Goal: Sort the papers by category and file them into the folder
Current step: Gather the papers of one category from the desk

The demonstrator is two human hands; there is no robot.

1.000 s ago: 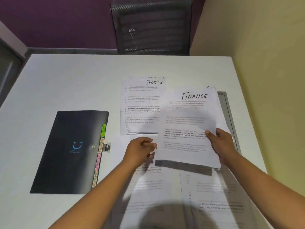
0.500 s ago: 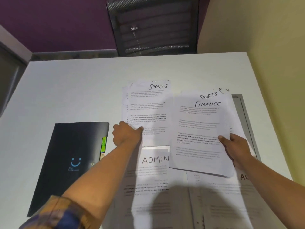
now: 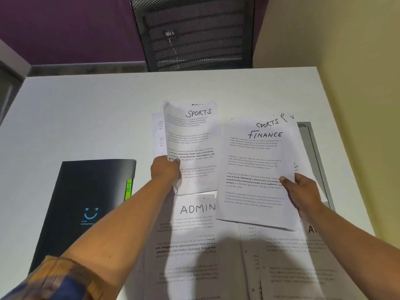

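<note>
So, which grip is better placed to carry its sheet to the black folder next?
Probably the left grip: it pinches the SPORTS sheet close beside the black folder. The right grip holds the FINANCE sheet on the far side, away from it.

It was an office, by every sign. A plain white desk [image 3: 86,109] stood against a cream wall [image 3: 346,50] on the right, and a black mesh-backed chair [image 3: 194,33] stood at its far side, in front of a purple wall [image 3: 75,29]. A grey metal strip [image 3: 313,152] ran along the desk's right edge. Printed pages with hand-lettered headings covered the near part of the desk: a SPORTS sheet [image 3: 194,135], a FINANCE sheet [image 3: 255,169] and an ADMIN sheet [image 3: 194,224]. To their left lay a black folder [image 3: 86,191] with a small blue smile on its cover and a green tab [image 3: 128,188] marked HR at its edge.
</note>
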